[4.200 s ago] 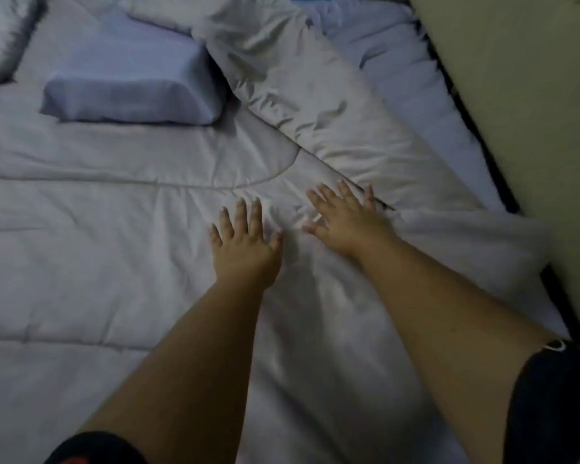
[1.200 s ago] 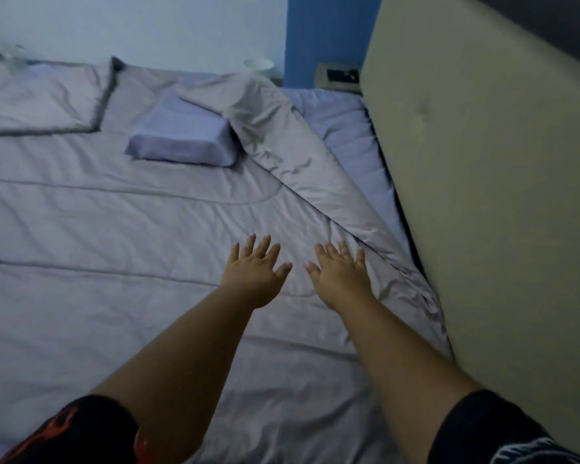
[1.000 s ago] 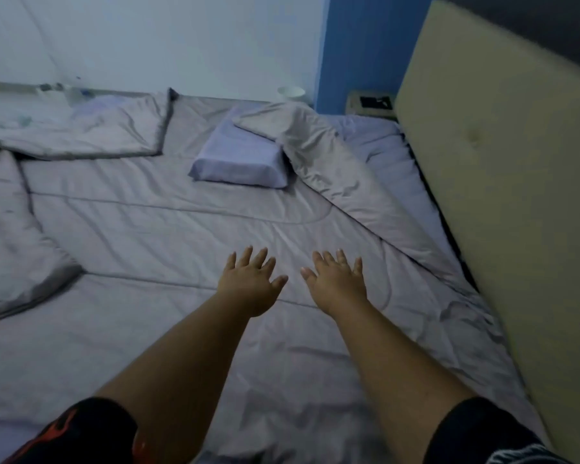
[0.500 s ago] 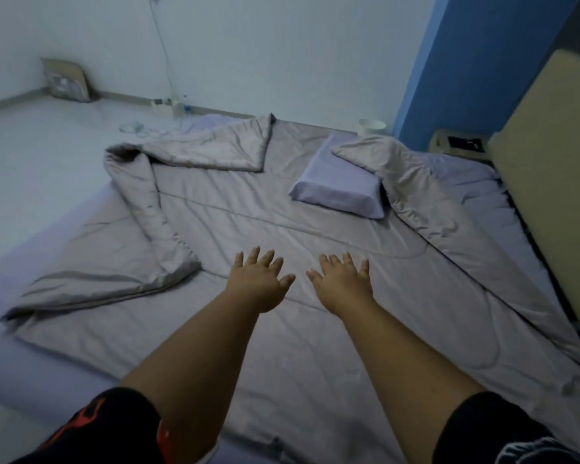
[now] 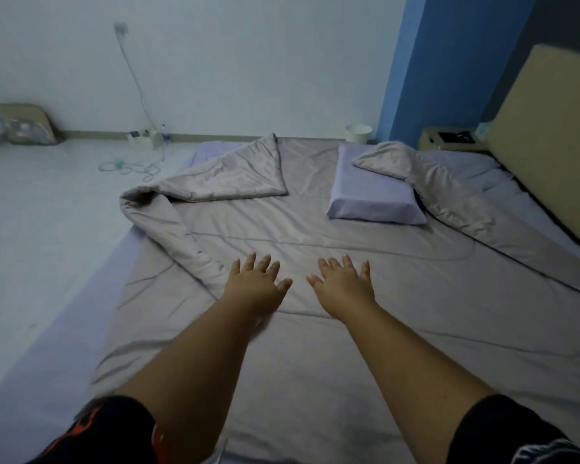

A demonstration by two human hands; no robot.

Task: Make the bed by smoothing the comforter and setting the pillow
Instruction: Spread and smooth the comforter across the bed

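Note:
A grey comforter covers most of the low bed. Its left edge is folded back in a rumpled flap, its far corner is turned over, and its right edge is bunched along the headboard side. A pale lilac pillow lies on top of the comforter at the far right, partly under a fold. My left hand and my right hand stretch out side by side over the middle of the comforter, fingers spread and straight, holding nothing.
A beige padded headboard runs along the right. The lilac sheet shows along the bed's left edge, with bare floor beyond. Cables and a power strip lie by the far wall. A white cup and a small box sit past the bed.
My view has swung left and up, away from the headboard, bringing the folded left side of the comforter and the floor into sight. Both hands stay spread and empty.

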